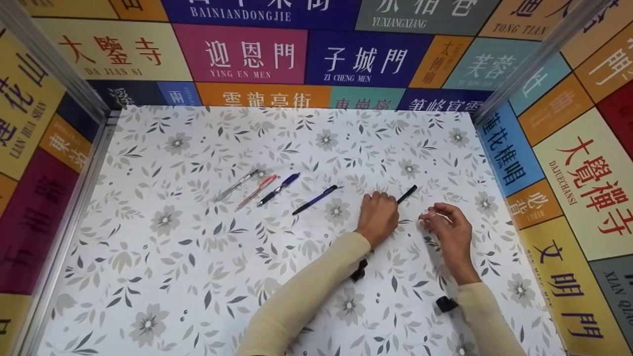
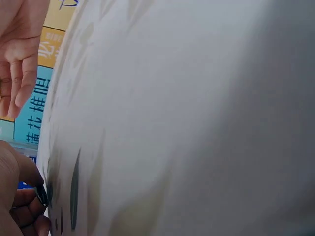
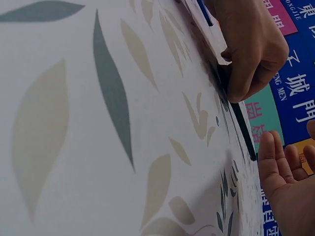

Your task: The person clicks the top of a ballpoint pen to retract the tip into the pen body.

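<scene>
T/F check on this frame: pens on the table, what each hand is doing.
1. The left hand grips a black pen. True.
2. The right hand holds a red pen. False: it holds no pen.
3. Four pens lie apart to the left of the hands. True: clear, red, blue, dark blue.
4. The table is plain white. False: it has a floral print.

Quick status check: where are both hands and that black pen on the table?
Left hand curled over black pen, pen lying on floral table. Right hand beside it, empty, fingers relaxed. Four other pens lie clear to the left.
</scene>
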Action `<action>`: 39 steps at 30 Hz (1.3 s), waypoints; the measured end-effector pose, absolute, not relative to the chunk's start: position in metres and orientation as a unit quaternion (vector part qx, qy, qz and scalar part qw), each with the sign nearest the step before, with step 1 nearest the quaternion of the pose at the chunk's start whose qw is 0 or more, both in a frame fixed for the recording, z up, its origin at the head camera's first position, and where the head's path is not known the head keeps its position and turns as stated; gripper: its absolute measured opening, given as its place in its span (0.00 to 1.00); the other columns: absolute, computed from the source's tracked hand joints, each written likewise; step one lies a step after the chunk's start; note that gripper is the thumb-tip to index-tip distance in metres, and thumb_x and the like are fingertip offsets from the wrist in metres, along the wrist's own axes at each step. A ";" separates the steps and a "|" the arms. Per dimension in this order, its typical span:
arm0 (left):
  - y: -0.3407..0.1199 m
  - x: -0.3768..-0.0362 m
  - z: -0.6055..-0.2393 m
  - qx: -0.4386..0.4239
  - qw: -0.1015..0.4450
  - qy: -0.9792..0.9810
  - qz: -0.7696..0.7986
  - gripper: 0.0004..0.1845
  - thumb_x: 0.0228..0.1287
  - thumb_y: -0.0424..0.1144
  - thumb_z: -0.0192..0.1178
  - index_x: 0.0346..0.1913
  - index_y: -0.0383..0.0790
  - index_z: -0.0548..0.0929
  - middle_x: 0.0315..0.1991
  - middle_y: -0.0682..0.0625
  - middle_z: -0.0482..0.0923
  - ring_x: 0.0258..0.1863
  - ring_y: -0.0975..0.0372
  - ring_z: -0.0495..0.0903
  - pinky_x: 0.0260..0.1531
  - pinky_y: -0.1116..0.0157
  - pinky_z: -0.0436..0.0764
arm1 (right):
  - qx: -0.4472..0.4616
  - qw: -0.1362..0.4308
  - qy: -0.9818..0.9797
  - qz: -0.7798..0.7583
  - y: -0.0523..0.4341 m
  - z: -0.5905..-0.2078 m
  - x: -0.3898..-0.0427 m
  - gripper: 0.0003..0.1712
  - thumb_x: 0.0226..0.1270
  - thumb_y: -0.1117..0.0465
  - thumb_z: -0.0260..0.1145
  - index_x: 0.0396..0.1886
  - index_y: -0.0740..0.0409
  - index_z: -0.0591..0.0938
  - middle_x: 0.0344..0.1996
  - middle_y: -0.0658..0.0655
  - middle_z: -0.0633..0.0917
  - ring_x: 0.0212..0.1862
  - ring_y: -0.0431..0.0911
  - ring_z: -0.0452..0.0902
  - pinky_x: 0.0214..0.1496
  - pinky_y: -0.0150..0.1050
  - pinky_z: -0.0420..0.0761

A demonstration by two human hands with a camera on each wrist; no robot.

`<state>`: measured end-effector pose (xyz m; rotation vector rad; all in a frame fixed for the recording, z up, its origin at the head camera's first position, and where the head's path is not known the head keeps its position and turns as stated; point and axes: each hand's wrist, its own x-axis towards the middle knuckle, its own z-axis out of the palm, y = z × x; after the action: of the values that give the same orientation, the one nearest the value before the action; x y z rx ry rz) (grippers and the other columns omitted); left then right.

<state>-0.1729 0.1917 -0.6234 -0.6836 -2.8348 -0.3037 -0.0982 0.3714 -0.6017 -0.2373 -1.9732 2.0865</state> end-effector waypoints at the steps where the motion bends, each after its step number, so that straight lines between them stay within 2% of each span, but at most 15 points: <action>1: 0.189 -0.173 -0.623 -0.233 0.104 -0.960 -0.115 0.09 0.75 0.46 0.64 0.40 0.48 0.92 0.38 0.53 0.89 0.42 0.57 0.86 0.42 0.57 0.81 | -0.082 0.130 -0.681 0.716 0.371 -0.601 -0.098 0.24 0.80 0.68 0.70 0.66 0.81 0.76 0.55 0.75 0.81 0.46 0.52 0.92 0.50 0.43 0.90; 6: 0.174 -0.174 -0.615 -0.247 0.109 -0.946 -0.178 0.10 0.73 0.44 0.65 0.34 0.46 0.90 0.35 0.52 0.88 0.38 0.56 0.86 0.40 0.56 0.82 | -0.081 0.130 -0.690 0.707 0.371 -0.600 -0.099 0.19 0.80 0.67 0.71 0.63 0.71 0.81 0.55 0.72 0.83 0.46 0.51 0.91 0.49 0.41 0.90; 11: 0.160 -0.171 -0.609 -0.250 0.113 -0.925 -0.265 0.10 0.71 0.42 0.68 0.30 0.44 0.89 0.30 0.51 0.87 0.35 0.55 0.86 0.38 0.55 0.83 | -0.077 0.130 -0.685 0.712 0.367 -0.600 -0.101 0.18 0.80 0.68 0.70 0.63 0.71 0.81 0.55 0.76 0.81 0.46 0.51 0.91 0.48 0.41 0.90; 19: 0.137 -0.165 -0.596 -0.247 0.126 -0.904 -0.326 0.06 0.69 0.38 0.69 0.36 0.43 0.94 0.32 0.52 0.89 0.36 0.57 0.86 0.40 0.57 0.83 | -0.054 0.126 -0.690 0.711 0.361 -0.602 -0.102 0.20 0.81 0.70 0.68 0.65 0.77 0.78 0.53 0.69 0.83 0.46 0.51 0.92 0.50 0.42 0.90; 25: 0.122 -0.160 -0.590 -0.245 0.114 -0.894 -0.359 0.05 0.69 0.37 0.70 0.35 0.44 0.93 0.34 0.53 0.89 0.38 0.59 0.86 0.44 0.59 0.83 | -0.039 0.120 -0.678 0.724 0.352 -0.604 -0.103 0.19 0.80 0.72 0.68 0.64 0.76 0.79 0.54 0.75 0.81 0.46 0.53 0.92 0.51 0.44 0.91; 30: 0.114 -0.157 -0.588 -0.250 0.121 -0.889 -0.364 0.05 0.70 0.36 0.70 0.40 0.41 0.94 0.35 0.52 0.90 0.39 0.57 0.86 0.44 0.58 0.83 | -0.024 0.120 -0.677 0.726 0.346 -0.605 -0.106 0.17 0.79 0.75 0.66 0.63 0.76 0.79 0.53 0.72 0.82 0.46 0.52 0.92 0.50 0.45 0.91; 34: 0.107 -0.155 -0.586 -0.253 0.126 -0.882 -0.378 0.05 0.70 0.36 0.70 0.41 0.41 0.95 0.35 0.52 0.90 0.39 0.58 0.86 0.43 0.59 0.83 | -0.017 0.112 -0.683 0.721 0.340 -0.605 -0.108 0.18 0.79 0.74 0.67 0.64 0.76 0.79 0.55 0.74 0.81 0.46 0.52 0.92 0.50 0.44 0.91; 39: 0.095 -0.151 -0.579 -0.248 0.130 -0.874 -0.397 0.04 0.70 0.35 0.70 0.41 0.41 0.94 0.34 0.53 0.89 0.39 0.59 0.86 0.45 0.60 0.83 | -0.011 0.103 -0.679 0.727 0.332 -0.604 -0.110 0.18 0.79 0.73 0.69 0.63 0.75 0.80 0.56 0.77 0.80 0.47 0.57 0.91 0.50 0.48 0.91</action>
<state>-0.1513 0.0946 -0.5791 -0.7204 -2.5383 -1.1545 -0.1104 0.3323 -0.6040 -0.0316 -2.0040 2.1438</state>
